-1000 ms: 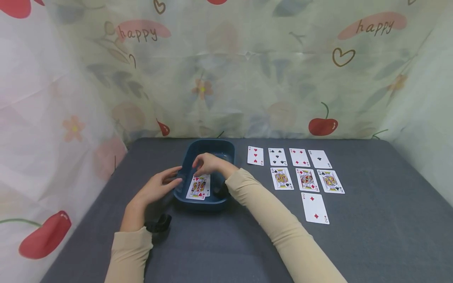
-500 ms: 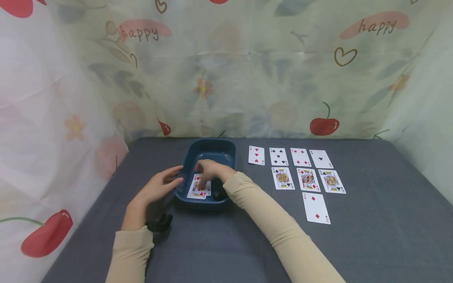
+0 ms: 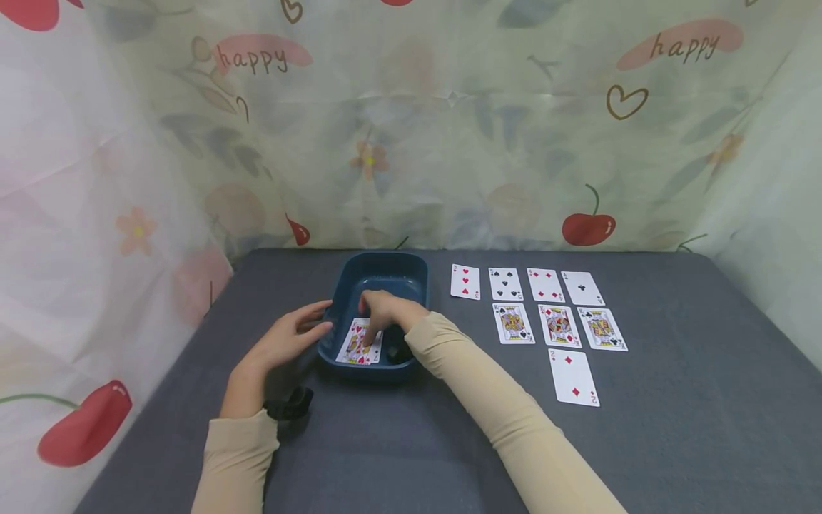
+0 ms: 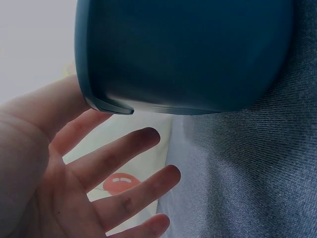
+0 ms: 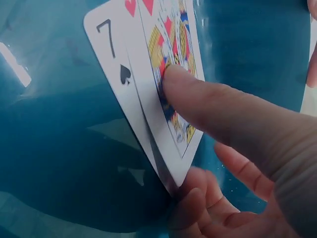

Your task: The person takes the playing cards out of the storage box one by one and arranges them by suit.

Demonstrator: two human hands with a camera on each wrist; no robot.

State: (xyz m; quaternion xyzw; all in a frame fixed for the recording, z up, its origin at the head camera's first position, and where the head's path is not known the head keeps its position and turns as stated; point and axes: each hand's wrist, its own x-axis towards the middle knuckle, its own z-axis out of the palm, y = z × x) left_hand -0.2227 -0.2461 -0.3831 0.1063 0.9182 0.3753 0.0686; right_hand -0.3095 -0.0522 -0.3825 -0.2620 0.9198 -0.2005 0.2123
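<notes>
Inside a dark blue plastic bin [image 3: 417, 275], my right hand [image 3: 385, 311] pinches two overlapping playing cards. Its thumb [image 5: 198, 94] lies on the face card of hearts [image 5: 185, 141], while its curled fingers meet the cards' lower corner in the right wrist view. Behind that card shows the seven of spades [image 5: 121, 82]. My left hand [image 3: 282, 341] is at the bin's left rim. There its thumb reaches the rim, and the other fingers [image 4: 143, 193] are spread and nearly straight beside the bin's wall in the left wrist view.
Right of the bin, several cards lie face up in rows, among them the three of hearts [image 3: 465, 282], a spade king [image 3: 512, 324] and the two of diamonds [image 3: 573, 378]. A dark grey cloth [image 3: 398, 442] covers the table; a patterned curtain [image 3: 449, 178] hangs behind.
My right hand has lowered onto the cards in the bin and now grips them; they have shifted slightly, the face card leaning more over the seven. My left hand stays at the rim.
</notes>
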